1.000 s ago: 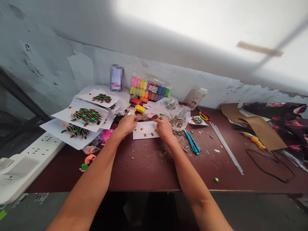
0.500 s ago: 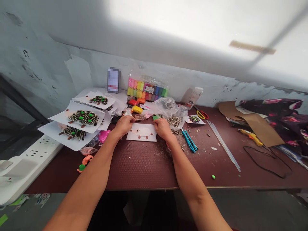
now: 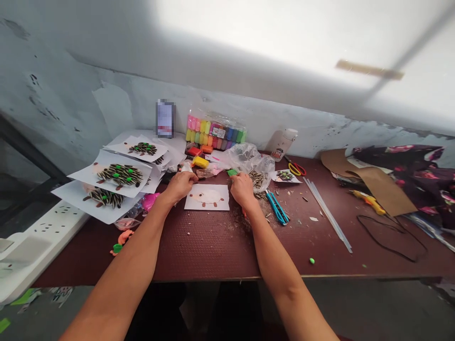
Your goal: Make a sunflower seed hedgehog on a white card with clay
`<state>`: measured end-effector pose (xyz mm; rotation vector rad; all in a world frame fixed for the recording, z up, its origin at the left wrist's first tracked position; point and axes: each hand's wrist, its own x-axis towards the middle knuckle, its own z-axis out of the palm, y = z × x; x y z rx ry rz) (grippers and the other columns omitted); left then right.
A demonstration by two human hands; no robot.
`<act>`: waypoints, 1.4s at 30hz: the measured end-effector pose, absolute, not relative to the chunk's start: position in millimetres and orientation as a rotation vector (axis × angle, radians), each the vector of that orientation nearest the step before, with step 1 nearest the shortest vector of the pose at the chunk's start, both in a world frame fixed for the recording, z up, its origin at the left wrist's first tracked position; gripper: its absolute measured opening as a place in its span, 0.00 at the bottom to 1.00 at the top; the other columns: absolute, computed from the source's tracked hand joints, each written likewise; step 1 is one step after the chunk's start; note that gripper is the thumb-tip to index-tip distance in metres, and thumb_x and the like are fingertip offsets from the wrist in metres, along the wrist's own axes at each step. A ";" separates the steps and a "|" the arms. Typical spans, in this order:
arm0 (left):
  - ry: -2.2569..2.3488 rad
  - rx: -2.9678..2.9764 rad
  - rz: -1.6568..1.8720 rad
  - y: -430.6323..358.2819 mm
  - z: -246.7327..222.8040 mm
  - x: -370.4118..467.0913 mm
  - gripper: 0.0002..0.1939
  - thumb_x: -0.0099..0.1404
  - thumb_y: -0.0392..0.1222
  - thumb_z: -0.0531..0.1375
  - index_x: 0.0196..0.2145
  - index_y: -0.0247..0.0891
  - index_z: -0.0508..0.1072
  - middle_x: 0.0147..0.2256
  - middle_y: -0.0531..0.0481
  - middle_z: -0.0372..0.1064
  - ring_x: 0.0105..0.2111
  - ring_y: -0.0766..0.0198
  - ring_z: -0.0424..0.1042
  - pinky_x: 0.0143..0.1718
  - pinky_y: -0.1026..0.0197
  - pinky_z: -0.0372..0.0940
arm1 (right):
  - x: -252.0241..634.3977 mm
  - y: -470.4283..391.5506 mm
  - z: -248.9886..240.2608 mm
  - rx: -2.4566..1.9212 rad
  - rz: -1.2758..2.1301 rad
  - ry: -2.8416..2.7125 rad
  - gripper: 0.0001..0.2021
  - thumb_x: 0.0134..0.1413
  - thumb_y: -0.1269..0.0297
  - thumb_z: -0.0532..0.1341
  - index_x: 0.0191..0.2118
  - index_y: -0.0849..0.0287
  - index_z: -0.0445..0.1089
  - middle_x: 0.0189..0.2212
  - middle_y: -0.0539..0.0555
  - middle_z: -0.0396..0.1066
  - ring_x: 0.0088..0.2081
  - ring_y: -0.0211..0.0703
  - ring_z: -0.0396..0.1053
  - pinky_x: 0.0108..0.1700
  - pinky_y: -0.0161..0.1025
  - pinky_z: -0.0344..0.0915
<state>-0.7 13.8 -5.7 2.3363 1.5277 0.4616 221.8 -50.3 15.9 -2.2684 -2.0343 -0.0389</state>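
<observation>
A white paper card (image 3: 207, 203) lies flat on the table between my hands. It bears a pale hedgehog shape with a dark eye, a brown nose and several brown feet. My left hand (image 3: 182, 185) is closed above the card's upper left corner, fingertips pinched together; whatever may be in them is hidden. Just beyond the card's right edge, my right hand (image 3: 243, 190) has its fingers curled, with their undersides out of sight. A green packet (image 3: 232, 172) shows right behind those fingertips. Beside that hand sunflower seeds (image 3: 256, 179) are heaped by a clear plastic bag (image 3: 249, 156).
Finished-looking seed hedgehog cards (image 3: 122, 176) are stacked at left near a white power strip (image 3: 53, 227). Colored clay packs (image 3: 215, 132) stand at the back. Teal cutters (image 3: 278, 208), red-yellow scissors (image 3: 296, 169), glue sticks (image 3: 329, 215) and a yellow glue gun (image 3: 369, 201) lie at right.
My right hand has drawn slightly to the right, off the card's corner. The pale hedgehog body shows more brightly on the card now. The view has shifted a little.
</observation>
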 end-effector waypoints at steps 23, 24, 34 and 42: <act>1.597 2.177 0.948 7.1 5.9 2.2 0.18 0.64 0.34 0.51 0.41 0.38 0.81 0.42 0.47 0.80 0.44 0.57 0.76 0.51 0.58 0.67 | 223.3 -48.9 14.5 -2.174 -0.005 -1.975 0.22 0.63 0.72 0.48 0.55 0.56 0.73 0.55 0.59 0.70 0.53 0.50 0.67 0.53 0.41 0.61; 1.618 2.149 1.002 7.2 6.2 1.2 0.18 0.64 0.33 0.51 0.41 0.37 0.80 0.42 0.46 0.79 0.44 0.57 0.76 0.50 0.58 0.68 | 222.4 -49.2 15.6 -2.167 -0.012 -1.966 0.22 0.64 0.72 0.48 0.55 0.56 0.73 0.54 0.59 0.71 0.52 0.49 0.67 0.53 0.41 0.61; 1.691 2.276 0.869 5.3 -1.6 3.2 0.18 0.64 0.33 0.51 0.42 0.36 0.80 0.45 0.42 0.78 0.49 0.52 0.74 0.54 0.54 0.65 | 231.1 -53.1 29.4 -2.207 -0.004 -1.740 0.15 0.67 0.60 0.52 0.43 0.57 0.76 0.42 0.57 0.78 0.43 0.44 0.73 0.42 0.34 0.59; 1.677 2.270 0.843 1.5 1.0 7.1 0.17 0.65 0.35 0.51 0.39 0.41 0.81 0.41 0.48 0.80 0.44 0.55 0.76 0.49 0.59 0.67 | 259.2 -58.5 34.5 -2.323 -0.046 -1.513 0.15 0.66 0.64 0.51 0.47 0.59 0.74 0.43 0.60 0.77 0.45 0.46 0.73 0.43 0.35 0.60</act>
